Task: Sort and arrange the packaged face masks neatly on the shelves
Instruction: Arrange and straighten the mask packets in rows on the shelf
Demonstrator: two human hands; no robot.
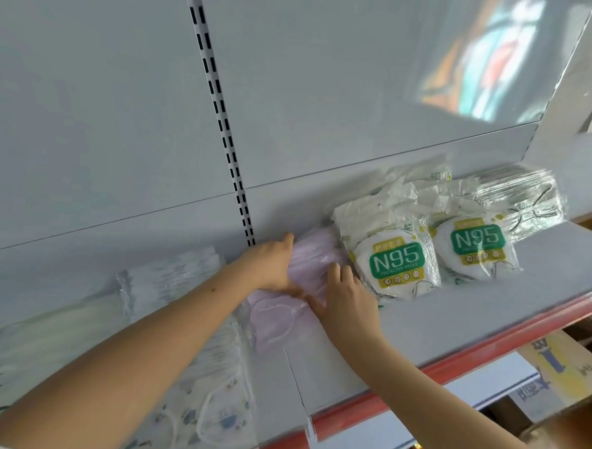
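Two bare hands meet over a stack of pale pink masks (306, 262) in clear plastic, lying on a grey shelf (454, 311) close to its back wall. The left hand (268, 264) cups the stack's left side, its fingers wrapped over the pack and its thumb reaching toward the back wall. The right hand (344, 292) presses in from the right with fingers nearly straight, its fingertips on the plastic. Neither hand lifts the pack; together they seem to be squaring it up and sliding it into line. The step in hand looks like tidying the pink group, and the next move likely calls for nudging it flush beside its neighbours without crumpling the slippery wrap. The pink packs are soft, flat and glossy, with ear loops visible through the film nearer the shelf's front edge. Just to the right lie two white packets (395, 260) bearing green N95 labels, side by side, with more crinkled clear packets (522, 198) behind them toward the shelf's right end. To the left, under the left forearm, lie patterned masks (210, 401) and pale white packs (168, 276). A red strip (487, 347) runs along the shelf's front edge.
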